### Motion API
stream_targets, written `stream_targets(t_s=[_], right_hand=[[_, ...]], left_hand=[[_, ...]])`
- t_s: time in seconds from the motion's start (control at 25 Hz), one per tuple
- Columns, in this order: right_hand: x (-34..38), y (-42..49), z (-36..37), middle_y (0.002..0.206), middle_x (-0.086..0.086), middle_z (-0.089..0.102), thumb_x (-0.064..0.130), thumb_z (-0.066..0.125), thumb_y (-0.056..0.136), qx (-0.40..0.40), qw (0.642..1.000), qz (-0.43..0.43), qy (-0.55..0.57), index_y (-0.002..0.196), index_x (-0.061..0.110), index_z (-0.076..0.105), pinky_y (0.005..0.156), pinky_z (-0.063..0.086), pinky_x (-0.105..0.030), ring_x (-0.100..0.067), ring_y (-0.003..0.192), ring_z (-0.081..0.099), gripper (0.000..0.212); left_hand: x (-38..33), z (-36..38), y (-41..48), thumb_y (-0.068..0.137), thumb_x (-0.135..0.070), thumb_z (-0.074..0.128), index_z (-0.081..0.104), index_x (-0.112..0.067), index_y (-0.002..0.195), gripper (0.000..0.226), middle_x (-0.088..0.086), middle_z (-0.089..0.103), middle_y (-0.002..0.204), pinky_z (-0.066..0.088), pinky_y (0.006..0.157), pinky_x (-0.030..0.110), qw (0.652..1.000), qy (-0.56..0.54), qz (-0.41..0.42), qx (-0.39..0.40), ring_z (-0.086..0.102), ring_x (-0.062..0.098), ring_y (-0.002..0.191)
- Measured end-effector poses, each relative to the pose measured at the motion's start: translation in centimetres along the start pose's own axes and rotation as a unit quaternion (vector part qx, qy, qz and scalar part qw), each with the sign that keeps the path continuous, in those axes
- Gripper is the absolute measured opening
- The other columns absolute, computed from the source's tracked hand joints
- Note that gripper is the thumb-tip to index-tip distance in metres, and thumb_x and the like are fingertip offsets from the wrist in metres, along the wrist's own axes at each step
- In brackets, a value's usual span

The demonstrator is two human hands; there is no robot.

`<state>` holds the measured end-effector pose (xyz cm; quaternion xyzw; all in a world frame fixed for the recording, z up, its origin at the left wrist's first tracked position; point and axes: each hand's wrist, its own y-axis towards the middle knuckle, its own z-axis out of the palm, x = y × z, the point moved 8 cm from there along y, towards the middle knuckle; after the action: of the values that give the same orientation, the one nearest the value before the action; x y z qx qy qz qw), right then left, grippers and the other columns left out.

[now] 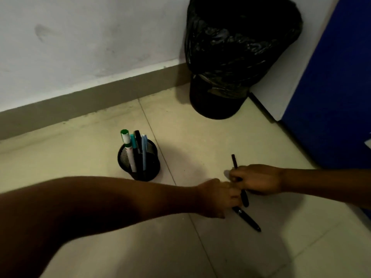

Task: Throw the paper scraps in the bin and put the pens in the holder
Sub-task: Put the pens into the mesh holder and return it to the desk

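Note:
A black mesh pen holder (149,169) stands on the tiled floor with several pens in it, among them a green-capped marker (126,141). To its right my two hands meet low over the floor. My left hand (217,197) is closed around a black pen (248,218) that slants down to the right. My right hand (256,179) is closed on another dark pen (234,161) that points up from my fingers, its lower end showing below them. A black bin (236,57) lined with a black bag stands in the corner. No paper scraps are clearly visible.
A white wall with a grey skirting board (90,103) runs behind the holder. A blue panel (337,87) rises on the right, close beside the bin. Beige floor tiles (140,247) fill the foreground.

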<state>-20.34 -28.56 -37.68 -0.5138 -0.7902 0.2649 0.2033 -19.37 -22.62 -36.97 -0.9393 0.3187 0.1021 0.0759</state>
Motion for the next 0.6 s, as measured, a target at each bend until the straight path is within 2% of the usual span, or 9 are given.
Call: stream_targets(t_s=[0.04, 0.12, 0.2, 0.28, 0.36, 0.44, 0.48, 0.52, 0.6], right_hand=[[0.0, -0.1, 0.2, 0.117, -0.014, 0.054, 0.026, 0.044, 0.093, -0.006, 1.0, -0.007, -0.025, 0.098, 0.017, 0.048, 0.082, 0.042, -0.031, -0.023, 0.1, 0.051, 0.011], [-0.3, -0.2, 0.5, 0.128, -0.018, 0.049, 0.022, 0.045, 0.094, -0.009, 0.997, -0.029, -0.07, 0.11, 0.013, 0.05, 0.094, 0.042, -0.042, -0.032, 0.113, 0.047, 0.019], [-1.3, 0.2, 0.7, 0.136, -0.019, 0.042, 0.012, 0.047, 0.092, 0.005, 0.999, -0.014, -0.03, 0.12, 0.005, 0.046, 0.096, 0.044, -0.046, -0.036, 0.119, 0.044, 0.029], [-2.5, 0.7, 0.6, 0.135, -0.017, 0.044, 0.011, 0.044, 0.093, 0.013, 1.0, 0.013, 0.006, 0.124, 0.006, 0.043, 0.097, 0.043, -0.047, -0.034, 0.119, 0.045, 0.032], [-2.4, 1.4, -1.0, 0.126, -0.013, 0.052, 0.016, 0.044, 0.092, -0.004, 0.998, 0.03, 0.056, 0.121, 0.012, 0.047, 0.095, 0.044, -0.046, -0.029, 0.111, 0.05, 0.029], [-2.3, 2.4, -4.3, 0.114, -0.01, 0.057, 0.013, 0.051, 0.087, -0.097, 0.979, 0.058, 0.169, 0.114, 0.011, 0.052, 0.087, 0.048, -0.041, -0.023, 0.1, 0.054, 0.027], [-2.5, 2.8, -7.5, 0.104, -0.006, 0.058, 0.015, 0.054, 0.084, -0.18, 0.945, 0.077, 0.263, 0.108, 0.01, 0.055, 0.08, 0.05, -0.037, -0.017, 0.091, 0.055, 0.025], [-2.6, 2.9, -11.1, 0.094, -0.002, 0.057, 0.018, 0.054, 0.081, -0.28, 0.892, 0.085, 0.345, 0.101, 0.01, 0.056, 0.074, 0.049, -0.032, -0.011, 0.082, 0.055, 0.022], [-2.4, 2.8, -17.7, 0.082, 0.0, 0.057, 0.015, 0.057, 0.083, -0.433, 0.771, 0.073, 0.461, 0.094, 0.013, 0.055, 0.064, 0.049, -0.028, -0.008, 0.07, 0.055, 0.011]], left_hand=[[-0.5, 1.3, 0.8, 0.055, -0.035, 0.079, 0.066, -0.019, 0.09, 0.041, 0.001, 0.07, 0.094, 0.047, 0.051, 0.023, 0.999, 0.037, -0.011, 0.015, 0.064, 0.018, 0.077], [-1.2, 2.1, 1.6, 0.056, -0.035, 0.08, 0.065, -0.024, 0.076, 0.028, -0.007, 0.069, 0.077, 0.043, 0.044, 0.019, 0.999, 0.033, -0.028, 0.009, 0.062, 0.01, 0.063], [-0.9, 0.7, 0.7, 0.07, -0.02, 0.073, 0.063, -0.014, 0.08, 0.015, 0.003, 0.067, 0.08, 0.047, 0.052, 0.027, 0.998, 0.008, -0.06, -0.003, 0.062, 0.019, 0.067], [0.7, -2.3, -2.3, 0.081, -0.001, 0.059, 0.056, 0.001, 0.095, 0.014, 0.021, 0.059, 0.097, 0.051, 0.068, 0.038, 0.989, -0.1, -0.097, -0.044, 0.059, 0.032, 0.081], [3.1, -7.7, -6.8, 0.084, -0.006, 0.055, 0.052, 0.002, 0.099, 0.017, 0.019, 0.056, 0.099, 0.049, 0.073, 0.025, 0.946, -0.229, -0.177, -0.148, 0.057, 0.021, 0.084], [5.4, -12.3, -12.4, 0.085, -0.012, 0.053, 0.051, -0.01, 0.094, 0.01, 0.001, 0.056, 0.092, 0.046, 0.071, 0.01, 0.874, -0.299, -0.266, -0.276, 0.057, 0.001, 0.08], [6.5, -14.1, -15.5, 0.087, -0.009, 0.052, 0.048, -0.02, 0.092, 0.012, -0.006, 0.055, 0.09, 0.046, 0.072, 0.006, 0.831, -0.312, -0.319, -0.333, 0.058, -0.005, 0.08], [7.4, -15.0, -18.4, 0.088, -0.006, 0.051, 0.045, -0.028, 0.09, 0.023, -0.009, 0.055, 0.091, 0.046, 0.072, 0.004, 0.793, -0.301, -0.368, -0.381, 0.06, -0.005, 0.082], [8.7, -15.5, -22.8, 0.09, -0.004, 0.048, 0.043, -0.03, 0.09, 0.026, 0.001, 0.059, 0.095, 0.047, 0.07, 0.004, 0.749, -0.25, -0.438, -0.43, 0.062, 0.007, 0.086]])
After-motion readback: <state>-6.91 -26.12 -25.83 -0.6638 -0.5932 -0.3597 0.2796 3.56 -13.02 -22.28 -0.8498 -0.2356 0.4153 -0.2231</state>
